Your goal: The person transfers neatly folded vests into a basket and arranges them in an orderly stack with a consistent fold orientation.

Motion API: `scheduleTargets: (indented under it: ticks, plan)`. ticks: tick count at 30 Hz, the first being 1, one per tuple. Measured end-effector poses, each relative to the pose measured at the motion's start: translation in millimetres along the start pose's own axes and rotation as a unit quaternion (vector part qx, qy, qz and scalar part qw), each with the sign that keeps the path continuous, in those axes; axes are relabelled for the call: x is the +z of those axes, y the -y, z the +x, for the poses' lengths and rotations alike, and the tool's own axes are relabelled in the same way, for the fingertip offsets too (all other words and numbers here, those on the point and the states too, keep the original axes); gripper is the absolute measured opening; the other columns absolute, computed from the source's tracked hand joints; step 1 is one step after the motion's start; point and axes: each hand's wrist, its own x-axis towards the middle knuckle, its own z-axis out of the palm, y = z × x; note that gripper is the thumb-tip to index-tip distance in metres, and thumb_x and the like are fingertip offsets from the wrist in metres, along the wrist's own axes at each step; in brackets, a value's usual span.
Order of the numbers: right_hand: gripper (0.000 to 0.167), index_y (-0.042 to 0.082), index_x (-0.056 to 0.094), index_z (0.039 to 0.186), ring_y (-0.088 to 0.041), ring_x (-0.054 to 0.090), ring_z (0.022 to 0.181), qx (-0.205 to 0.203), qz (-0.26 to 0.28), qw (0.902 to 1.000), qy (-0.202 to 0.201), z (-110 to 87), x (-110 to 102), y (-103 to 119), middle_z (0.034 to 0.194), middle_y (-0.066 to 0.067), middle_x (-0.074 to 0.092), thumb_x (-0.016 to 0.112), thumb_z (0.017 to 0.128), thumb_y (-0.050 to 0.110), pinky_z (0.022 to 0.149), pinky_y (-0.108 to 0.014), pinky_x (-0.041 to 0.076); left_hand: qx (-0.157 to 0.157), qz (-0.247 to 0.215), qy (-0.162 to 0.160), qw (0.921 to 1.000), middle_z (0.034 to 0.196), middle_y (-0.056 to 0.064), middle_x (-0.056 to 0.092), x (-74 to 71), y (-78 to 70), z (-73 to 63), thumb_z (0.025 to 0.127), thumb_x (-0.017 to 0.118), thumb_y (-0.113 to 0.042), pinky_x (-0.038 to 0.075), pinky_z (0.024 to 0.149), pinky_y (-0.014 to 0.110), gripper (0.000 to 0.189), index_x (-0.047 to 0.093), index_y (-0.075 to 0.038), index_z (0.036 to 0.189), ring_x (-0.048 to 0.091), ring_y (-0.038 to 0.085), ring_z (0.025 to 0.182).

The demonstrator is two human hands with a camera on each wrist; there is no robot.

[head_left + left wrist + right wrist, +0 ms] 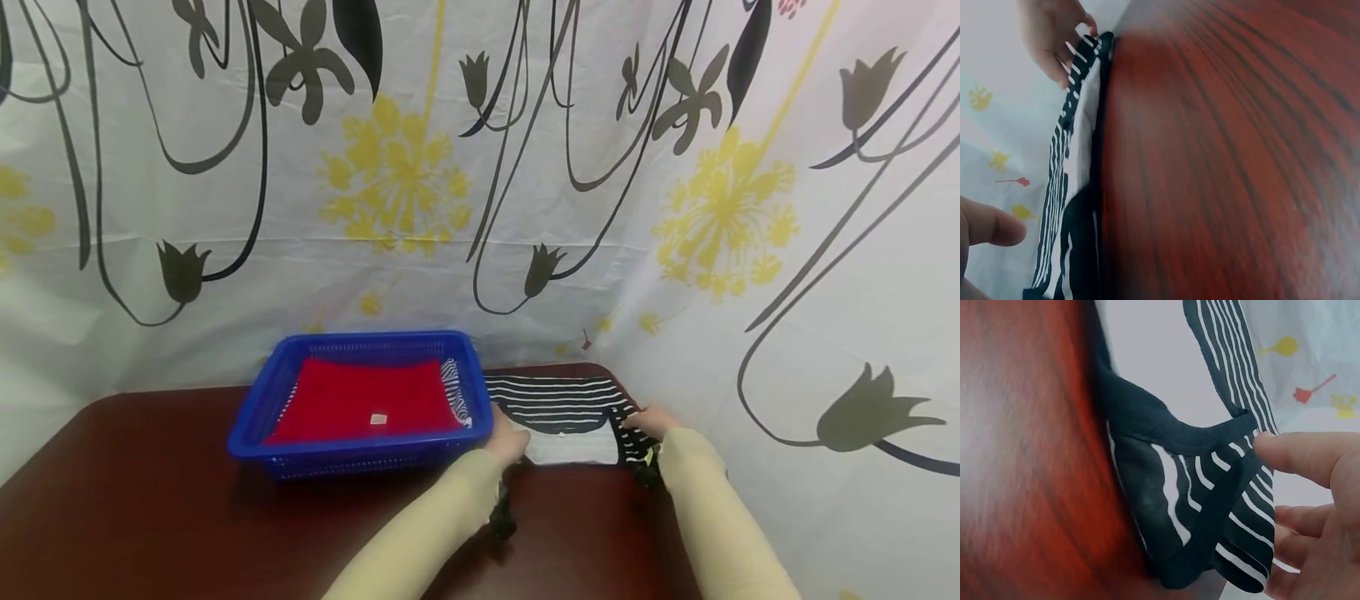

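A black-and-white striped top (555, 404) with black edging and a white panel lies spread at the table's far right. At its right end, my right hand (652, 422) pinches the striped edge. The right wrist view shows the thumb (1300, 453) on the cloth, with the other fingers partly hidden behind it. My left hand (508, 437) is at the top's left end, beside the blue basket (345, 462). In the left wrist view its thumb (994, 226) is extended, apart from the striped cloth.
Inside the basket lies a red folded cloth (360, 400) with a small white tag, over black-and-white striped fabric. The dark brown table (135, 492) has rounded far corners. A patterned white curtain (420, 292) hangs close behind the table and along its right side.
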Motion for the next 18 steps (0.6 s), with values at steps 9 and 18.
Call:
scheduleTargets:
  ticks: [9,18]
  plan:
    - [0.041,-0.019,0.061,0.091,-0.036,0.058,0.086,0.001,-0.014,0.9999,-0.007,-14.3,-7.1,-11.9,0.090,-0.026,0.061,0.068,0.080,0.019,0.082,-0.050,0.049,0.020,0.024,0.013,0.9994,0.142,0.036,0.036,2.7,-0.8,-2.4,0.078,0.065,-0.005,0.031,0.109,0.048,0.086,0.016,0.013,0.147,0.036,0.044,0.132]
    - [0.046,-0.018,0.061,0.092,-0.035,0.057,0.085,-0.001,-0.022,0.9998,0.002,-17.2,-13.2,-13.2,0.091,-0.026,0.061,0.069,0.078,0.025,0.082,-0.050,0.049,0.010,-0.035,-0.014,0.9993,0.150,0.034,0.022,3.6,-7.6,-5.0,0.080,0.069,-0.012,0.024,0.113,0.048,0.098,0.004,0.009,0.150,0.026,0.044,0.138]
